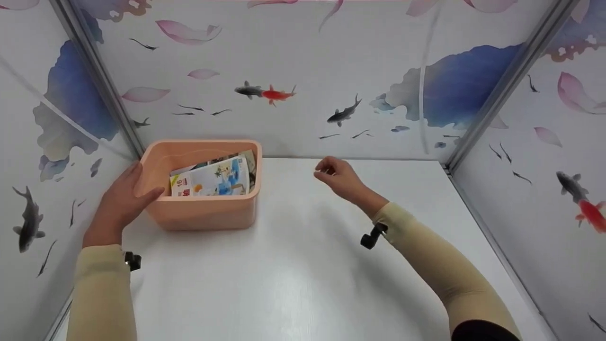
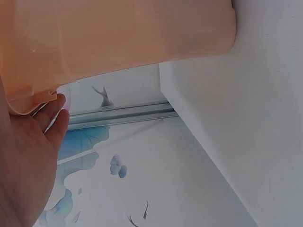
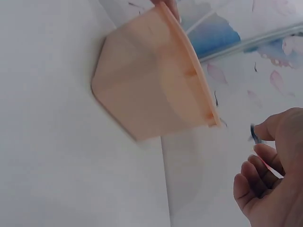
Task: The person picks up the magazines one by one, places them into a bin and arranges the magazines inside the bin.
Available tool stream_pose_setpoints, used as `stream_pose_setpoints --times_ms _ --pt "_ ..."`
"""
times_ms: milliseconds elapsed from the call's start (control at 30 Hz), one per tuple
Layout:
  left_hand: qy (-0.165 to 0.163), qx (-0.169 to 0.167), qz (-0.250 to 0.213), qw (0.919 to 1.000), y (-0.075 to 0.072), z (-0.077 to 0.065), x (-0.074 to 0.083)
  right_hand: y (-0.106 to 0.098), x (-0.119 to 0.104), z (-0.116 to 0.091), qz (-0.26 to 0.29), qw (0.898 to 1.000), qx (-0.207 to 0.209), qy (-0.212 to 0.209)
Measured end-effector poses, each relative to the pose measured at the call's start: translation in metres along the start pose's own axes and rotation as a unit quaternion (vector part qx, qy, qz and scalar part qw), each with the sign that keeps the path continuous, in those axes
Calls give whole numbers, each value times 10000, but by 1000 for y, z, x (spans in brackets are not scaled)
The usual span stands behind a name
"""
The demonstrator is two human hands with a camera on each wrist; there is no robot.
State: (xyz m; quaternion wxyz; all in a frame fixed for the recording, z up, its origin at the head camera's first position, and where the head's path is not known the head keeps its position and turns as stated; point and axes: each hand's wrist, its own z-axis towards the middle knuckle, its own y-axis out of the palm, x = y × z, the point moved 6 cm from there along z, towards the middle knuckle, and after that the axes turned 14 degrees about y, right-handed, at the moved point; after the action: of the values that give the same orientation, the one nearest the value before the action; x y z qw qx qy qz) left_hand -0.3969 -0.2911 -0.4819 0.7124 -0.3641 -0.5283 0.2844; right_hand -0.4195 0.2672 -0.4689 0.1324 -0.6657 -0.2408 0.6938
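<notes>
A peach plastic storage bin point(image 1: 203, 214) stands on the white table at the back left. Inside it lean a few booklets, the front one a white booklet point(image 1: 210, 180) with a blue and yellow beach picture. My left hand point(image 1: 117, 201) grips the bin's left rim, thumb over the top edge; in the left wrist view its fingers point(image 2: 56, 125) reach beneath the rim. To the right of the bin, my right hand point(image 1: 342, 182) hovers over the table, its fingers loosely curled around nothing. The bin's side also appears in the right wrist view, apart from that hand.
White panels printed with fish, petals and blue lotus leaves enclose the table point(image 1: 293, 265) at the back and both sides. Metal posts point(image 1: 502, 90) join the panels at the corners. The bin sits close to the left and back panels.
</notes>
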Motion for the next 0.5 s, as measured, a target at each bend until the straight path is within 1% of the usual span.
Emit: stream_pose_setpoints --times_ms 67,167,233,300,400,500 --pt "-78 -82 26 9999 -2 0 0 -19 17 0 -119 9997 176 75" --pt "-49 -144 203 9997 -6 0 1 -44 41 -1 -376 9981 437 233" --pt "-69 -159 281 9995 -10 0 2 -58 53 0 -540 9965 560 307" --pt "-73 -159 351 9992 -13 1 2 -70 62 1 -712 9947 659 335" --pt "-70 -144 415 9990 -19 1 3 -86 71 5 -1038 9914 766 231" --pt "8 -84 552 9984 -22 4 8 -100 79 10 -1518 9843 888 129"
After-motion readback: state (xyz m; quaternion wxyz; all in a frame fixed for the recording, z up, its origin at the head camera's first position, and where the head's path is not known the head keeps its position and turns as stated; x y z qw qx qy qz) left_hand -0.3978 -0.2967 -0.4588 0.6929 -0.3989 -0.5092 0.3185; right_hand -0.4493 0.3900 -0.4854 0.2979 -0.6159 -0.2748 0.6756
